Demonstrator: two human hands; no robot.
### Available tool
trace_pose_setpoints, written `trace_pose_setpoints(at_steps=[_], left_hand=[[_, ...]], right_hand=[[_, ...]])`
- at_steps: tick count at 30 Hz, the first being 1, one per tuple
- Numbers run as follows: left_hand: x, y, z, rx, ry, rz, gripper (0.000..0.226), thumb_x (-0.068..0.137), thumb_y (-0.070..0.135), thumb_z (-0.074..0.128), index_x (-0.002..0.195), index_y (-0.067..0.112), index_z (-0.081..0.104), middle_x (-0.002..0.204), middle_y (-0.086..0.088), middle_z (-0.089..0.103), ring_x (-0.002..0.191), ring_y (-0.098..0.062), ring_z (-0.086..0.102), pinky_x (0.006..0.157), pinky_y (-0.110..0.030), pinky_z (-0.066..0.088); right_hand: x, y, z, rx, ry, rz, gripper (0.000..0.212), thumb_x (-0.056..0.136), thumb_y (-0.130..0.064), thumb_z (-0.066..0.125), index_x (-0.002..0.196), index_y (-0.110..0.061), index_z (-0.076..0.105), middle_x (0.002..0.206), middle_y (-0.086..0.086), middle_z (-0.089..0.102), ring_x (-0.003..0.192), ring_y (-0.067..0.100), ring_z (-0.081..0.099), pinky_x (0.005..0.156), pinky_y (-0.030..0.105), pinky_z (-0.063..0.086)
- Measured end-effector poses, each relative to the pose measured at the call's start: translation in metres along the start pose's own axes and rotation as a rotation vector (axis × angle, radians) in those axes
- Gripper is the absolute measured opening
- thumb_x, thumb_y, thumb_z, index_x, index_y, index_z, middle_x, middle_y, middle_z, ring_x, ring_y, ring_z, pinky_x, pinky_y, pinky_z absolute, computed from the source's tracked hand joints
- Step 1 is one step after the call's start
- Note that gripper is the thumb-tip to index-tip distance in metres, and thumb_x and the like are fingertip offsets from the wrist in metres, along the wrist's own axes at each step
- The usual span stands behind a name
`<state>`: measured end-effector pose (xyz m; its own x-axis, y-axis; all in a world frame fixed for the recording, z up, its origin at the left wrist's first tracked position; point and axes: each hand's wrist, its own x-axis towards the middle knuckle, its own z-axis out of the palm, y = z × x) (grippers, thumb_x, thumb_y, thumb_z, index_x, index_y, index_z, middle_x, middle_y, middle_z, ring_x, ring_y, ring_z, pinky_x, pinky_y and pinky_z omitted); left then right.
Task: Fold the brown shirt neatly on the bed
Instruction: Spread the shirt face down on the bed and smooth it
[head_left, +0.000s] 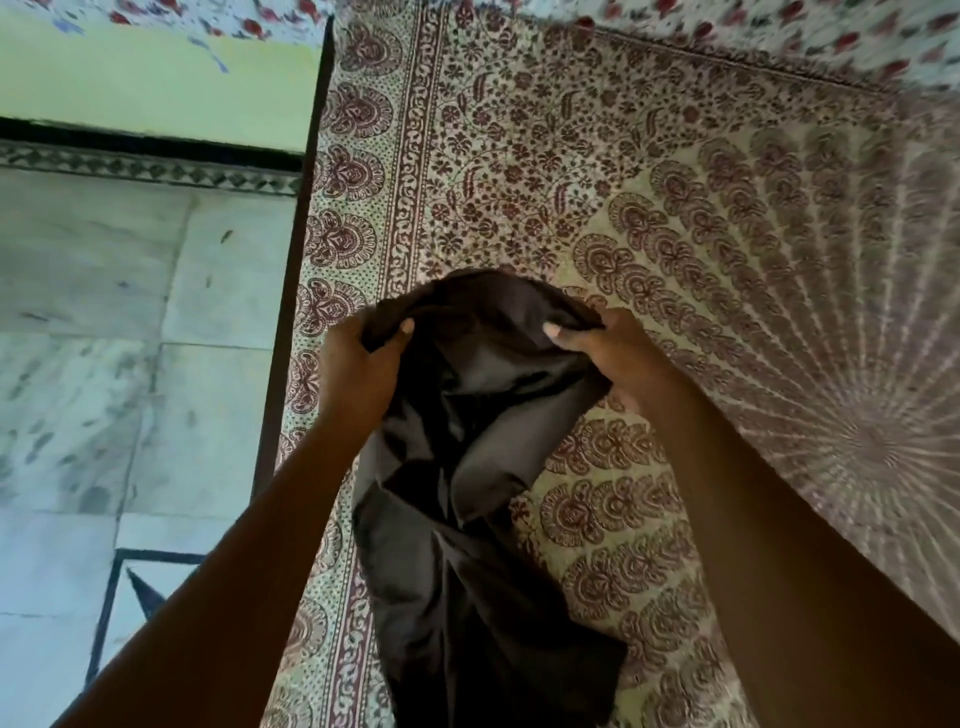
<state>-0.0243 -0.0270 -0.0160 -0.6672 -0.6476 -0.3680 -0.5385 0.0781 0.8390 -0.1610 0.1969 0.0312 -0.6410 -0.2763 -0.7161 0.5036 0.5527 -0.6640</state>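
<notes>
**Head view: bunched shirt, uneven fold risk**

Your patterned cream-and-maroon bed cover is wide, yet the dark brown crumpled shirt hangs bunched near its left edge. Left hand and right hand each pinch its top; folding unspread fabric would likely trap creases.

The brown shirt is dark, soft and unfolded — a loose, crumpled length of cloth, bunched at its far end where it is lifted and trailing toward the near edge of the bed. Its lower part lies rumpled on the patterned bedspread, near the bed's left side — deep creases run along it, and no fold is made yet.
</notes>
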Motion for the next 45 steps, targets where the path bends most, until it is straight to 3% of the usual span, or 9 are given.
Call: trace_pose_setpoints(at_steps=[8,13,16,20,26,28,33,38,45], left_hand=[[-0.097,0.088,-0.041,0.084,0.056,0.202,0.020,0.099,0.023,0.060,0.106,0.004,0.064,0.095,-0.009,0.067,0.091,-0.022,0.061,0.082,-0.041,0.053],[-0.177,0.157,-0.041,0.195,0.082,0.364,0.025,0.099,0.025,0.056,0.114,0.005,0.061,0.107,-0.016,0.070,0.098,-0.030,0.063,0.083,-0.041,0.051],[-0.220,0.190,-0.026,0.181,0.121,0.428,0.018,0.096,0.013,0.054,0.110,0.003,0.058,0.101,-0.020,0.067,0.091,-0.029,0.061,0.074,-0.037,0.044],[-0.282,0.224,0.001,0.329,0.232,0.645,0.017,0.083,0.001,0.051,0.098,-0.002,0.056,0.097,-0.028,0.058,0.090,-0.041,0.056,0.072,-0.044,0.036],[-0.391,0.262,0.044,0.404,0.382,0.799,0.011,0.085,0.010,0.049,0.089,0.002,0.053,0.097,-0.028,0.057,0.088,-0.041,0.053,0.069,-0.039,0.030],[-0.416,0.275,0.057,0.437,0.379,0.767,0.017,0.089,0.022,0.052,0.092,0.006,0.056,0.096,-0.027,0.062,0.087,-0.043,0.058,0.067,-0.038,0.035],[-0.468,0.300,0.079,0.636,0.410,0.763,0.031,0.099,0.037,0.056,0.104,0.006,0.060,0.096,-0.029,0.068,0.088,-0.049,0.064,0.067,-0.049,0.050],[-0.484,0.310,0.083,0.729,0.384,0.793,0.017,0.097,0.021,0.054,0.106,0.007,0.057,0.097,-0.029,0.067,0.089,-0.049,0.064,0.066,-0.049,0.048],[-0.492,0.318,0.074,0.259,0.073,0.610,0.026,0.087,0.025,0.078,0.100,0.006,0.064,0.094,-0.013,0.068,0.093,-0.032,0.066,0.072,-0.030,0.040]], right_hand=[[-0.181,-0.008,-0.021,0.092,0.005,-0.186,0.021,0.104,-0.035,0.055,0.118,-0.023,0.065,0.100,-0.018,0.066,0.082,-0.007,0.065,0.064,0.007,0.051],[-0.282,-0.006,-0.088,-0.209,0.096,-0.309,0.057,0.080,-0.057,0.079,0.127,-0.028,0.065,0.121,-0.005,0.071,0.111,0.016,0.067,0.097,0.041,0.055],[-0.326,0.004,-0.140,-0.431,0.060,-0.259,0.096,0.051,-0.056,0.095,0.133,-0.019,0.061,0.123,-0.006,0.067,0.110,0.013,0.063,0.098,0.039,0.053],[-0.371,0.037,-0.207,-0.642,0.277,-0.222,0.066,0.080,-0.033,0.086,0.131,-0.005,0.054,0.121,0.010,0.056,0.109,0.027,0.056,0.082,0.034,0.043],[-0.442,0.088,-0.297,-0.203,0.447,-0.524,0.022,0.089,-0.029,0.078,0.101,-0.012,0.071,0.088,-0.002,0.068,0.082,0.014,0.065,0.060,0.015,0.047],[-0.463,0.101,-0.321,-0.211,0.453,-0.571,0.023,0.090,-0.031,0.078,0.103,-0.017,0.066,0.088,-0.009,0.066,0.079,0.003,0.060,0.061,0.009,0.045],[-0.498,0.121,-0.372,-0.576,0.597,-0.516,0.067,0.079,-0.039,0.086,0.132,-0.012,0.055,0.123,0.015,0.062,0.118,0.035,0.058,0.096,0.046,0.052],[-0.523,0.136,-0.406,-0.567,0.849,-0.549,0.026,0.090,-0.013,0.071,0.114,-0.003,0.071,0.107,0.022,0.066,0.099,0.040,0.063,0.079,0.041,0.052],[-0.544,0.147,-0.406,-0.360,0.868,-0.445,0.020,0.093,-0.008,0.064,0.075,0.000,0.062,0.071,0.014,0.052,0.071,0.032,0.054,0.062,0.033,0.038]])
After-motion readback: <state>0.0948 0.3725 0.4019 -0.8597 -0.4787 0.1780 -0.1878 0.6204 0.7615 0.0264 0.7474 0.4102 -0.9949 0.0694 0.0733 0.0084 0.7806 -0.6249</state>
